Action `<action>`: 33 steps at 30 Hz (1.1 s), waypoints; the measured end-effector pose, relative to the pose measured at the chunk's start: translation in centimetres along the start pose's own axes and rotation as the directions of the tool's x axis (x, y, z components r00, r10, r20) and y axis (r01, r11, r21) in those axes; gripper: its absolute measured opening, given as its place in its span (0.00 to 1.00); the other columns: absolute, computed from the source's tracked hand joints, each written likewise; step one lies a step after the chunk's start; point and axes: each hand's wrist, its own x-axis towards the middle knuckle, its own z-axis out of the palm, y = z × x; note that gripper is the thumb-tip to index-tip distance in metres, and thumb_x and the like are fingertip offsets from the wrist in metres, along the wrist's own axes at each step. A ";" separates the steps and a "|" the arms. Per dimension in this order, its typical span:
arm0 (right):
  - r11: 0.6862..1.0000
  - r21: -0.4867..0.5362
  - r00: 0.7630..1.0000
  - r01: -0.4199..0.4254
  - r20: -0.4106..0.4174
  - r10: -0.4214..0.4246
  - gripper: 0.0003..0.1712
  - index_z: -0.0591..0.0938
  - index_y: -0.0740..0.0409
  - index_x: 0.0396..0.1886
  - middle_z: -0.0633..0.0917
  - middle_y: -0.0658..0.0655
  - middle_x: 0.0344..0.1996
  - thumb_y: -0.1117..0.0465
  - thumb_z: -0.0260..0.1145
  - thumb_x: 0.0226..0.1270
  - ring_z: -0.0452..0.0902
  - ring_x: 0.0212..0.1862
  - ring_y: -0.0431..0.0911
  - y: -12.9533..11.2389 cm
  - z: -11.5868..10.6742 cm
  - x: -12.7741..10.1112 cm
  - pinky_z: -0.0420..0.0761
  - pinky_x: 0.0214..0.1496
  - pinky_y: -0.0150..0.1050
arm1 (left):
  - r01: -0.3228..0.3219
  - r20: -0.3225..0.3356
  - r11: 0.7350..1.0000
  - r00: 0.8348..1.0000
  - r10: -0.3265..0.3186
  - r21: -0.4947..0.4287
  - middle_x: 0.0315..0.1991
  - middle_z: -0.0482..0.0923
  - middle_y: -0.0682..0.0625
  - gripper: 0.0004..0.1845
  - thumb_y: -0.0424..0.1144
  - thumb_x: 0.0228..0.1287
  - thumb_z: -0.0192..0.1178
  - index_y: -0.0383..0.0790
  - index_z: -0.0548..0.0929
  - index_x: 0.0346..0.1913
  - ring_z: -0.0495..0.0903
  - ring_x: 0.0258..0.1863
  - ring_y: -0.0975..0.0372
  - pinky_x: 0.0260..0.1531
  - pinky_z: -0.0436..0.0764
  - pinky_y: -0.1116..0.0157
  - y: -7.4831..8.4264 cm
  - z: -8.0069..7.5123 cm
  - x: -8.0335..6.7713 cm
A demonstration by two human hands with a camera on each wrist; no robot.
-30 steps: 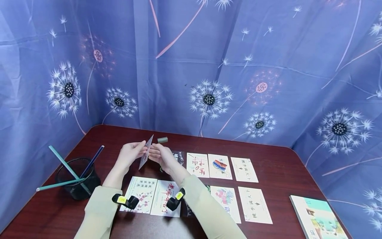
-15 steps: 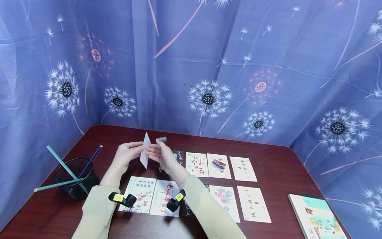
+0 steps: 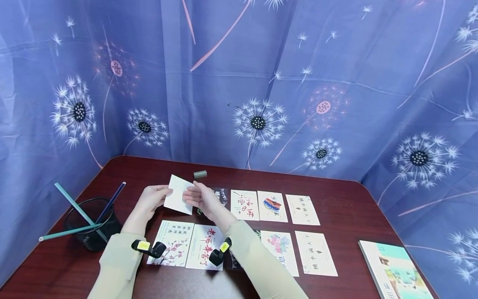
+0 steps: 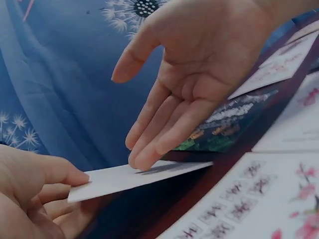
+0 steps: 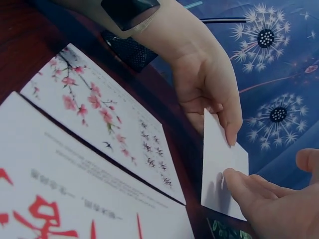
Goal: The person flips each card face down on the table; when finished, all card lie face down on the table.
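Observation:
My left hand point(image 3: 151, 201) pinches a card point(image 3: 178, 195) by its left edge, thumb on top and fingers underneath. The card's blank white side faces up, tilted above the table; its other side is hidden. My right hand point(image 3: 204, 201) is at the card's right part, its fingers extended with the palm turned toward the card. In the left wrist view the right fingertips point(image 4: 144, 162) lie right at the white surface. Below the hands are a plum-blossom card point(image 3: 172, 243) and a card with red characters point(image 3: 204, 248). A dark card point(image 3: 223, 196) is partly covered by my right hand.
More cards lie in two rows to the right, including a flower card point(image 3: 279, 248) and a plain lettered card point(image 3: 303, 209). A black mesh cup point(image 3: 93, 232) with pencils stands left. A grey-green cylinder point(image 3: 200, 174) lies behind the hands, a book point(image 3: 397, 270) far right.
The card has turned from nearly edge-on to showing its blank white face upward. My left hand has lowered slightly and shifted left; the right hand stays beside the card with its fingers extended.

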 end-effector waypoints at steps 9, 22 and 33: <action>0.997 -0.074 0.999 -0.021 0.026 0.023 0.29 0.72 0.77 0.61 0.79 0.75 0.56 0.54 0.49 0.77 0.81 0.56 0.57 0.9 -0.2 -0.1 0.82 0.59 0.41 | 0.013 -0.127 0.987 0.992 0.007 0.157 0.49 0.80 0.30 0.23 0.32 0.66 0.55 0.17 0.73 0.59 0.79 0.31 0.71 0.29 0.78 0.76 -1.1 0.2 0.2; 0.997 -0.064 0.999 -0.052 0.005 0.053 0.28 0.73 0.75 0.60 0.81 0.72 0.55 0.54 0.51 0.76 0.85 0.42 0.42 1.4 -0.6 0.3 0.84 0.54 0.37 | 0.058 -0.263 0.958 0.965 0.019 0.281 0.60 0.73 0.28 0.22 0.33 0.62 0.59 0.23 0.78 0.57 0.70 0.63 0.42 0.61 0.74 0.49 0.0 0.6 -0.5; 0.999 -0.030 1.000 -0.025 0.010 0.025 0.28 0.71 0.76 0.62 0.79 0.73 0.57 0.55 0.50 0.77 0.81 0.57 0.56 0.6 -1.2 0.0 0.83 0.57 0.36 | 0.003 -0.212 0.970 0.976 0.051 0.245 0.56 0.78 0.30 0.22 0.34 0.64 0.57 0.24 0.77 0.58 0.76 0.59 0.44 0.58 0.78 0.55 0.5 1.3 -0.7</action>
